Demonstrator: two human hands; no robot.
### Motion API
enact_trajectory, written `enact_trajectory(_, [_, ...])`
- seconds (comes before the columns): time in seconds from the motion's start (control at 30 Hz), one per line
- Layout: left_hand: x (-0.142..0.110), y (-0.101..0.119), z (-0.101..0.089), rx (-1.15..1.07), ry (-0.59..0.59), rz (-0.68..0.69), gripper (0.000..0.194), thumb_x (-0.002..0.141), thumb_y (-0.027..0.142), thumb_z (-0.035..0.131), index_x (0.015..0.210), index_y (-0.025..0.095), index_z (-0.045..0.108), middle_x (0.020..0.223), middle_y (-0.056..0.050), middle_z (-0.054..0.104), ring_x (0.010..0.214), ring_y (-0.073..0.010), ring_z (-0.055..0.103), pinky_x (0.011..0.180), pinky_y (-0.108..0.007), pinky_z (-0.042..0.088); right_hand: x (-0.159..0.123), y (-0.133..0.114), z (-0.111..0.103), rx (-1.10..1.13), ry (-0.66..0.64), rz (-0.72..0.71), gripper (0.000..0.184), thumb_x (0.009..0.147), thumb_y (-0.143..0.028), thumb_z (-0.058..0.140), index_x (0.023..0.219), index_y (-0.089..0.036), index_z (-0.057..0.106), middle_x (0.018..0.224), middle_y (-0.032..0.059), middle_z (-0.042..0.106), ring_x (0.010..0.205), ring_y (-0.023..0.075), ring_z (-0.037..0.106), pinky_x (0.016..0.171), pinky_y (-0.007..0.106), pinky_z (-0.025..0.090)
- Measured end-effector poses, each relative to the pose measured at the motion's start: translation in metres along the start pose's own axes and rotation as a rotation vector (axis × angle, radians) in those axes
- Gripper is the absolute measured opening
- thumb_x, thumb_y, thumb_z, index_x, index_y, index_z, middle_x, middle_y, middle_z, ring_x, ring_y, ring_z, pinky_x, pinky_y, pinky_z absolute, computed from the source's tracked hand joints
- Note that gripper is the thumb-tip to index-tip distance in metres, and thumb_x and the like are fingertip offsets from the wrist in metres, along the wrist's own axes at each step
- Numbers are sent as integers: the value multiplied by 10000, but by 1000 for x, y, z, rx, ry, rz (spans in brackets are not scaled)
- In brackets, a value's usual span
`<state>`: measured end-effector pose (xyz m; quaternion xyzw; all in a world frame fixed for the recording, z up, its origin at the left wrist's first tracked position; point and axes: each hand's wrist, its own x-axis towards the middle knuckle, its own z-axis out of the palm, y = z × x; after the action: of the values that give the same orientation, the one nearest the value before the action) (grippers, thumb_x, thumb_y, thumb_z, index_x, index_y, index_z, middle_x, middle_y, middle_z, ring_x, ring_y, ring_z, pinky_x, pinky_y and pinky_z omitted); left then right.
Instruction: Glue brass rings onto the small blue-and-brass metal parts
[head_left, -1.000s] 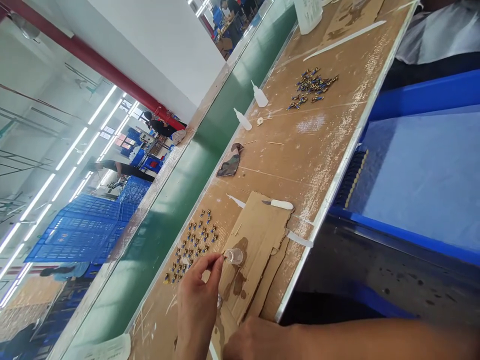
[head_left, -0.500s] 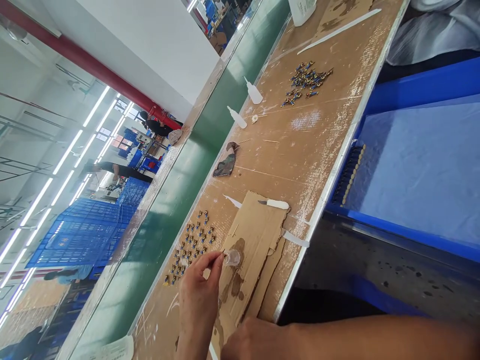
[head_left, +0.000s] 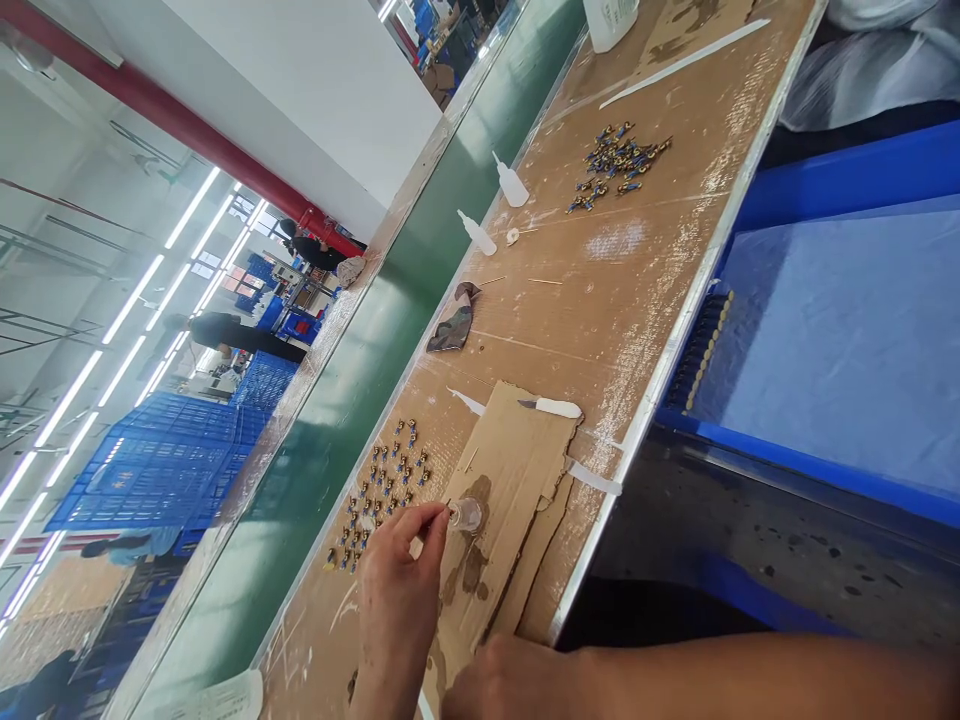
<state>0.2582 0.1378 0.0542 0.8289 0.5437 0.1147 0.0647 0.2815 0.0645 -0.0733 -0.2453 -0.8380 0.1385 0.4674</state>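
My left hand [head_left: 401, 585] is closed in a pinch, thumb against forefinger, beside the mouth of a small clear cup [head_left: 469, 514]. A tiny dark tip shows at the fingertips; what they hold is too small to name. The cup rests on a stained cardboard sheet [head_left: 517, 450]. My right hand [head_left: 499, 680] is curled low in the picture, close to the cardboard, and its fingertips are hidden. Small blue and brass-coloured parts [head_left: 386, 480] stand in rows beyond my left hand. A white-handled knife [head_left: 556, 408] lies on the cardboard.
Farther along the bench are a heap of similar parts [head_left: 619, 160], two white squeeze bottles [head_left: 512, 187], a camouflage cloth [head_left: 454, 320] and thin sticks [head_left: 545, 281]. A blue tray [head_left: 847, 330] sits beside the bench edge. Other people [head_left: 240, 335] are in the background.
Both hands keep nearly the same place and pose. The view has shifted very slightly, and a person in the background has changed posture.
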Motion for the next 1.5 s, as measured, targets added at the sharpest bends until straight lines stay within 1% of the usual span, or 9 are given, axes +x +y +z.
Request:
enact_trajectory(0.13, [-9,2,-8,-97,26,-91,243,697,488,608,693,268,710,778,0,713,781,-215,642,742,-318,467,-1,-1,-3,-34,9,-12,90,826,-228,582,888,-164,567,699,-41,565,590,62,456,409,191,208])
enact_trajectory(0.3, [-41,-11,-21,-438,129,-381,308,552,489,746,702,221,732,726,-23,712,764,-217,654,730,-290,520,-5,-10,-11,-68,79,13,77,819,-236,559,775,-179,531,591,-42,467,496,79,366,405,225,122])
enact_trajectory(0.4, [-72,-33,-25,-594,227,-527,350,507,470,796,714,194,732,708,-28,710,738,-193,656,700,-246,530,-6,-19,-18,-87,175,47,156,831,-244,503,692,-181,472,576,-31,456,502,95,377,439,253,129])
enact_trajectory(0.53, [-121,-69,-24,-694,411,-679,361,483,446,828,721,194,729,691,-12,704,696,-140,641,664,-178,515,-7,-25,-27,-3,173,53,84,860,-212,460,786,-182,488,680,-17,532,599,108,450,507,258,221])
enact_trajectory(0.63, [-156,-93,-21,-655,534,-787,375,491,448,829,746,193,727,701,-5,700,702,-125,630,668,-163,506,-8,-26,-30,21,163,61,65,870,-181,463,867,-177,528,689,-17,534,614,107,449,548,253,261])
enact_trajectory(0.87, [-216,-134,-5,-611,585,-945,399,522,460,814,790,178,725,756,-12,705,748,-131,616,731,-188,487,-12,-28,-23,38,154,35,155,864,-147,479,994,-164,562,711,-8,551,636,97,464,577,239,314])
enact_trajectory(1.1, [-221,-131,11,-524,467,-896,384,566,511,749,756,178,723,787,-48,712,783,-208,639,750,-285,509,-12,-31,-24,-9,105,41,164,883,-146,456,993,-155,576,734,8,586,697,89,548,637,228,397])
enact_trajectory(1.3, [-214,-120,13,-393,399,-843,315,629,502,692,733,206,720,789,-46,712,864,-261,630,985,-429,396,-12,-31,-22,-12,73,55,153,880,-137,468,992,-143,573,741,9,590,698,86,551,629,229,411])
enact_trajectory(1.5, [-209,-116,14,-343,390,-859,310,633,508,683,724,213,715,782,-37,710,836,-252,632,954,-411,409,-13,-30,-24,-6,36,64,145,872,-151,493,996,-142,568,737,4,578,676,86,526,610,223,398])
